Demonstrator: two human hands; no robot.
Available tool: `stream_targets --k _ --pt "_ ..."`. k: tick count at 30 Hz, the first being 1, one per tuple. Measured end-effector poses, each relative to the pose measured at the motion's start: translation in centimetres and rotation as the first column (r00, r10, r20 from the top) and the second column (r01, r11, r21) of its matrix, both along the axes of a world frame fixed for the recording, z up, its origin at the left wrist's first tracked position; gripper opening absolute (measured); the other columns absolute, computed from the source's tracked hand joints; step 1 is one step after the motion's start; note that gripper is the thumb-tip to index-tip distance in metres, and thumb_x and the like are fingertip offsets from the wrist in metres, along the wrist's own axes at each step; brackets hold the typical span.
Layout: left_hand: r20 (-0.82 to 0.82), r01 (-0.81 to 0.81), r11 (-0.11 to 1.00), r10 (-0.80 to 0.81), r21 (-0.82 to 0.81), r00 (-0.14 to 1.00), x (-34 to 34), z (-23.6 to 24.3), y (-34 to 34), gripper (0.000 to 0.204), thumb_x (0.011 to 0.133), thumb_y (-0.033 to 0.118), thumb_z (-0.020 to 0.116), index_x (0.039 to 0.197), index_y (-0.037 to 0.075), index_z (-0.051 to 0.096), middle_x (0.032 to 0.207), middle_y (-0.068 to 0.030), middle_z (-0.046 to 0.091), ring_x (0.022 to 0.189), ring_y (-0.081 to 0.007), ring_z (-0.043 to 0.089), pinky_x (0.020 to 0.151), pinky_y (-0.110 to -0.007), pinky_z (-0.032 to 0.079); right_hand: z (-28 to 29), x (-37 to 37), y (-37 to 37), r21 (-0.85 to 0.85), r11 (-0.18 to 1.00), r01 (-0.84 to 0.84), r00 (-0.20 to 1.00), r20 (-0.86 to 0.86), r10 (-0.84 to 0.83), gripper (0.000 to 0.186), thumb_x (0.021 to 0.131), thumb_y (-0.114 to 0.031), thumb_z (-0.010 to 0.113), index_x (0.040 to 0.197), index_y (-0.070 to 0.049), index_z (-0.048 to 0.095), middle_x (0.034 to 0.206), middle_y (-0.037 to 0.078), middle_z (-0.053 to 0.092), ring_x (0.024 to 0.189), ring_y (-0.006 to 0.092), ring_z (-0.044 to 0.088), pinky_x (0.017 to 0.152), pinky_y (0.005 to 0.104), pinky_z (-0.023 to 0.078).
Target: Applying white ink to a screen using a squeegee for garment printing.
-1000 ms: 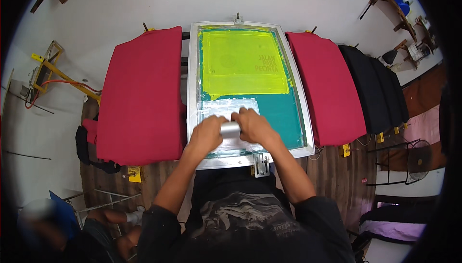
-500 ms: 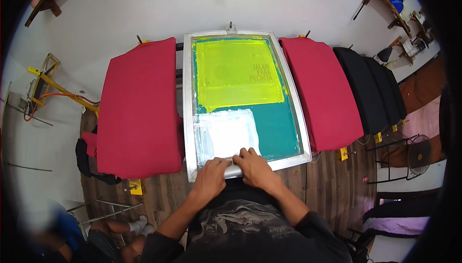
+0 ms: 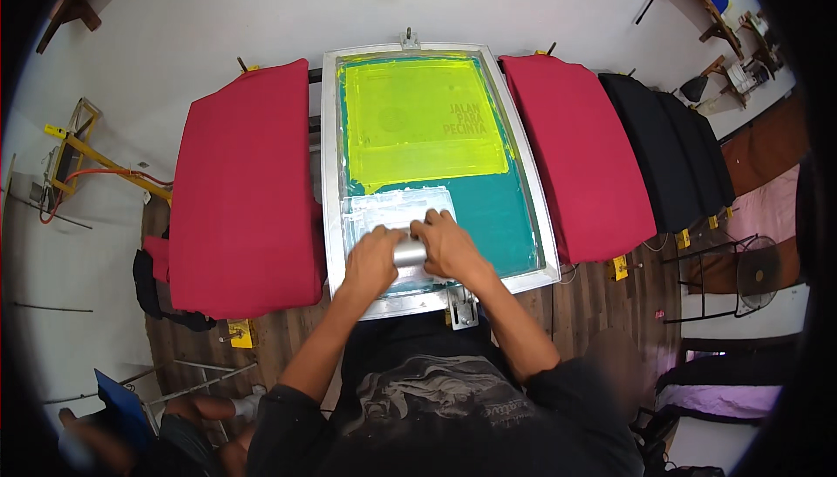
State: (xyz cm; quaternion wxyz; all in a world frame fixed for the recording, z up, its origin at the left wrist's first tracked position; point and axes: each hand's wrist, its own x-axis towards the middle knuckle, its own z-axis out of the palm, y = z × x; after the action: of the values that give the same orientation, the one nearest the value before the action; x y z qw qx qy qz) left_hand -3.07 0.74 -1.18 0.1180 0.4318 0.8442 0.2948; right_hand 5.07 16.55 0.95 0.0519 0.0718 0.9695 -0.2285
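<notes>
Head view: one worn wide fisheye, facing forward and steeply down.
Set above the wearer's shirt (image 3: 418, 451), seen at the lower edge; near the metal frame (image 3: 330, 172), which lies about mid-picture; wall (image 3: 261, 6) across the top, floor (image 3: 593, 320) lower down; straight edges bow toward the dark rim.

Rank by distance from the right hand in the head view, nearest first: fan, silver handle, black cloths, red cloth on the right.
1. Silver handle: in the right hand's grip.
2. Red cloth: right, past the frame.
3. Black cloths: right, beyond the red.
4. Fan: far right.
</notes>
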Motion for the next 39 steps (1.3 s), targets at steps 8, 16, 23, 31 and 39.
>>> stream_targets --k 8,16,23,31,39 --pt "0.131 0.070 0.996 -0.062 -0.061 0.989 6.0 1.9 -3.6 0.047 0.068 -0.007 0.063 0.113 0.006 0.065 0.104 -0.0154 0.064 0.100 -0.0358 0.062 0.084 -0.045 0.051 1.2 7.0 -3.2 -0.090 0.996 -0.001 0.998 0.068 0.007 0.052 0.059 -0.001 0.074 0.108 -0.005 0.058 0.106 0.015 0.055 0.102 0.0368 0.052 0.083 0.0453 0.053" --pt "0.066 0.023 0.993 -0.016 -0.115 0.998 -2.9 3.3 1.4 0.033 0.072 -0.001 0.065 0.104 0.009 0.070 0.092 -0.0187 0.068 0.088 -0.0383 0.066 0.079 -0.047 0.054 1.5 -2.9 1.7 0.050 0.998 -0.032 0.998 0.061 0.029 0.036 0.069 -0.006 0.072 0.104 -0.009 0.064 0.102 0.018 0.063 0.098 0.0387 0.061 0.077 0.0478 0.056" --pt "-0.096 0.009 1.000 -0.007 0.029 0.995 2.9 -0.9 -1.5 0.044 0.071 -0.010 0.058 0.113 0.004 0.061 0.108 -0.0177 0.060 0.101 -0.0373 0.060 0.085 -0.045 0.051 -1.6 2.9 -1.8 0.031 0.999 0.018 0.994 -0.105 -0.014 0.056 0.063 0.003 0.069 0.115 -0.010 0.056 0.112 0.016 0.052 0.105 0.0388 0.050 0.080 0.0462 0.054" --pt "0.077 0.072 0.995 -0.066 -0.074 0.995 4.8 3.4 -3.6 0.041 0.069 -0.004 0.065 0.108 0.007 0.066 0.097 -0.0145 0.066 0.093 -0.0339 0.064 0.079 -0.046 0.049 2.0 5.2 -2.7 -0.036 0.996 -0.082 0.995 0.046 0.083 0.049 0.063 -0.002 0.071 0.111 -0.008 0.060 0.106 0.014 0.058 0.100 0.0364 0.057 0.079 0.0457 0.054" --pt "0.096 -0.002 0.985 0.019 -0.174 0.995 -5.4 3.4 -0.1 0.035 0.070 -0.002 0.062 0.102 0.007 0.069 0.096 -0.0191 0.066 0.091 -0.0386 0.064 0.082 -0.047 0.052 1.0 -6.3 0.6 0.023 0.992 -0.122 0.985 0.125 0.118 0.044 0.068 -0.010 0.074 0.111 -0.011 0.063 0.105 0.017 0.061 0.096 0.0383 0.062 0.080 0.0471 0.057"
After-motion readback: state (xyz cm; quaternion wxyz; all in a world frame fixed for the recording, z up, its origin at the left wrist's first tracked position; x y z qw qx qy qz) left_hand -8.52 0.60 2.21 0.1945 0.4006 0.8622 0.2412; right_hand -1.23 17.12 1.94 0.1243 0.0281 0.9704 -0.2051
